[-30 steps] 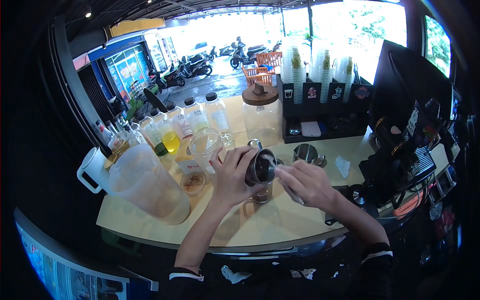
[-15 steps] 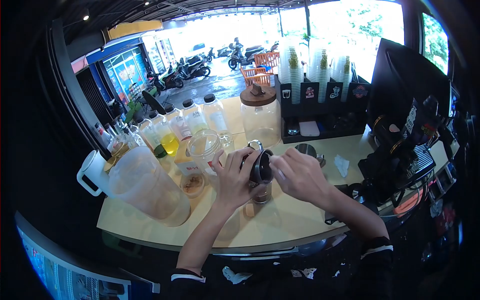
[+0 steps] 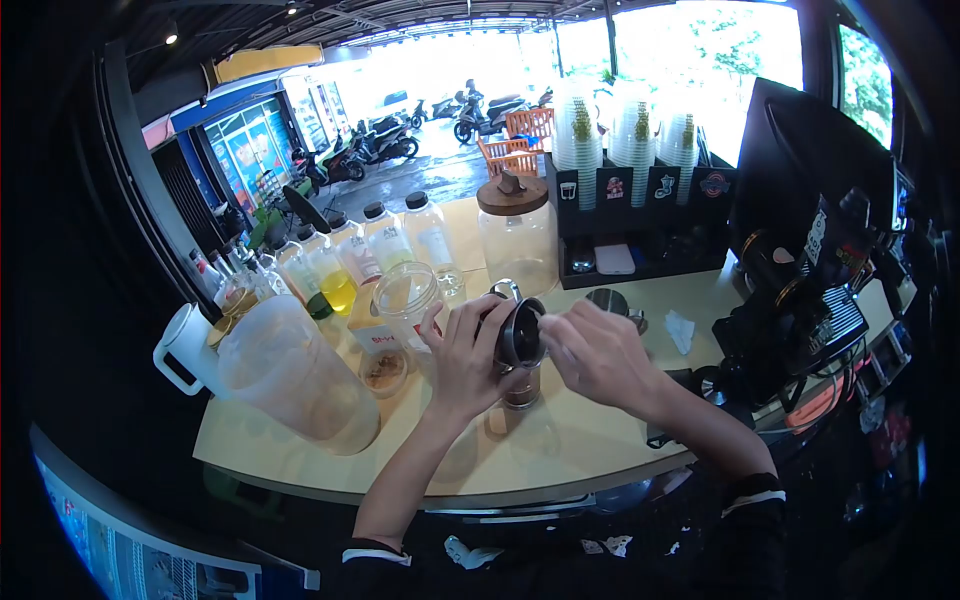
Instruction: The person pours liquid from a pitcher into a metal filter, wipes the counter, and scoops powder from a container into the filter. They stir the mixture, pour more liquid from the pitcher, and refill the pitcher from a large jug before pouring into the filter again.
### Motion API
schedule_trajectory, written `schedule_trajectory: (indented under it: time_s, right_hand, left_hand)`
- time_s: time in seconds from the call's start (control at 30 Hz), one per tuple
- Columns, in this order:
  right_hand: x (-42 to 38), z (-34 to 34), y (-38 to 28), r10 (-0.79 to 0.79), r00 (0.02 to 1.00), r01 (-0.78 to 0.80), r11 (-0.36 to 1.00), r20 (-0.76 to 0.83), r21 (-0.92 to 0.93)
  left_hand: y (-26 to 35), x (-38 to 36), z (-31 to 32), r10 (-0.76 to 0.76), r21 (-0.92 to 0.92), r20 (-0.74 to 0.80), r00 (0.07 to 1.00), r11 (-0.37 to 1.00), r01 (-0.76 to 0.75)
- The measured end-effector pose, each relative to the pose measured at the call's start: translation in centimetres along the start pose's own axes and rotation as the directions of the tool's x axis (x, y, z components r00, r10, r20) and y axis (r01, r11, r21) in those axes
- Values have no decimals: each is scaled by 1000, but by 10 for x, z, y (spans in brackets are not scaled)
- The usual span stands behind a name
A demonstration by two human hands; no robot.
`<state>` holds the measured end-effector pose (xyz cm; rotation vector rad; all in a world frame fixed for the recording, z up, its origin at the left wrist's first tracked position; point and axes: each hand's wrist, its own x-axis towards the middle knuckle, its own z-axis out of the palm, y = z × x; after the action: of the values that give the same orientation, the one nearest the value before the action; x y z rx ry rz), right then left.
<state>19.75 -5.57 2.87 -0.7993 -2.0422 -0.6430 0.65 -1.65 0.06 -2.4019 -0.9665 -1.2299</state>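
While I watch from far away, I see the left hand (image 3: 462, 362) wrapped round a small metal jug (image 3: 519, 335), tipped over so its dark mouth faces to the right, with the fingers curled tight on its body. It sits in the air just above a little glass (image 3: 520, 392) that stands on the pale counter (image 3: 560, 450). I think the jug is light and hard, and its shiny side may be slippery, so the round body is a good place to grip, or the loop handle at its top. The right hand (image 3: 598, 352) is just beside the jug's mouth, fingers bunched close together, and I cannot tell if they pinch something small. I think the glass below would break if knocked, and it could tip, so it wants a soft touch low on its side. Near the left hand stand a clear jar (image 3: 408, 298) and a big cloudy pitcher (image 3: 290, 375), and a second metal cup (image 3: 607, 301) stands behind the right hand
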Motion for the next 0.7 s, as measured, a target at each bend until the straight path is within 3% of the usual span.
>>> schedule_trajectory:
  time_s: [0.1, 0.17, 0.33, 0.4, 0.63, 0.7]
  right_hand:
    - [-2, -3, -2, -103, 991, 100, 994, 82, 44]
    - [2, -6, -1, -65, 997, 68, 997, -52, 46]
    - [-6, -5, 1, -122, 991, 121, 992, 60, 17]
    - [-3, -7, 4, -42, 999, 42, 998, -9, 47]
    - [-2, -12, 6, -14, 1000, 17, 988, -20, 151]
    - [0, -11, 7, 68, 998, -64, 966, -5, 250]
  left_hand:
    - [-2, -2, 1, -7, -14, -20, 1000, 1000, 7]
    - [-1, -2, 2, -14, -29, -31, 999, 999, 14]
    - [-3, -5, 3, -33, -50, -24, 999, 998, 32]
    - [-5, -6, 5, -55, -89, -21, 998, 995, 53]
    - [-16, -13, 12, -182, -228, 65, 981, 954, 193]
    - [-17, -13, 10, -201, -261, 77, 977, 941, 215]
